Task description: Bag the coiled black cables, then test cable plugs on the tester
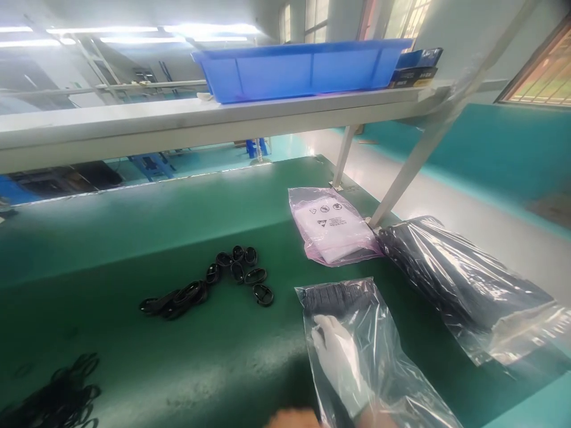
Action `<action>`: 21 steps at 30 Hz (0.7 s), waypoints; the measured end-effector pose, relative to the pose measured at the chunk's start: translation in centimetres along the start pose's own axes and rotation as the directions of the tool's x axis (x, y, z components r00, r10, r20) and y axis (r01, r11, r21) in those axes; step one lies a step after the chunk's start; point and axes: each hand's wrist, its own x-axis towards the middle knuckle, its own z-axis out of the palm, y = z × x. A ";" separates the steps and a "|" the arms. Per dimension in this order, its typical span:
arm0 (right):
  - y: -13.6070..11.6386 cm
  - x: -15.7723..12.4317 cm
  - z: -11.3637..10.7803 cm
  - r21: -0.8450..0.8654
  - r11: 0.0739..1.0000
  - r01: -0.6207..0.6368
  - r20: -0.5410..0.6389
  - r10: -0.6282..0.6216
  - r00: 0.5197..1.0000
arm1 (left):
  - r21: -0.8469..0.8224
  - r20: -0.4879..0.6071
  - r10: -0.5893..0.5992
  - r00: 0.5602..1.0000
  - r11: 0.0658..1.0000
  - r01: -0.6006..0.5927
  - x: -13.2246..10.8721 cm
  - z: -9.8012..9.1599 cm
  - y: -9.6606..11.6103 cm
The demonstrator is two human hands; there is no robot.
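Observation:
My right hand, in a white glove, is inside a clear plastic bag lying on the green table mat. Its fingers are stretched out flat toward a clump of black ring-shaped parts at the bag's closed far end, just short of them. At the bottom edge a blurred, skin-coloured bit of my left hand shows beside the bag's mouth; its fingers are out of view.
Several black oval rings and black bands lie left of the bag, and black loops sit at bottom left. A pink bag and a large clear bag of black parts lie right. A blue tray sits on the shelf above.

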 end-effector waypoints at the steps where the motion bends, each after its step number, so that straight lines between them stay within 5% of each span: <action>1: 0.0 -0.1 0.0 -0.013 1.000 0.013 0.015 -0.013 1.000 | 0.015 -0.041 0.036 0.999 0.999 -0.035 1.2 -1.3 1.5; 3: 0.0 -0.4 0.0 -0.068 0.997 0.044 0.027 -0.042 0.999 | 0.132 -0.210 0.205 0.956 0.975 -0.181 4.7 -3.7 4.3; 5: -0.1 -0.4 0.0 -0.134 0.989 0.061 0.025 -0.058 0.998 | 0.158 -0.237 0.267 0.934 0.959 -0.234 9.1 -5.4 6.4; 10: 0.2 -0.4 0.7 -0.221 0.973 0.073 0.017 -0.071 0.997 | 0.159 -0.011 0.344 0.939 0.928 -0.338 16.5 -6.1 7.5; 15: 0.9 -0.8 2.1 -0.251 0.967 0.035 -0.099 -0.062 0.993 | 0.146 0.130 0.348 0.928 0.920 -0.365 17.2 -6.4 6.8; 21: 0.6 -0.6 1.9 -0.191 0.981 0.007 -0.061 -0.019 0.998 | 0.204 0.209 0.298 0.931 0.918 -0.340 16.9 -7.5 7.6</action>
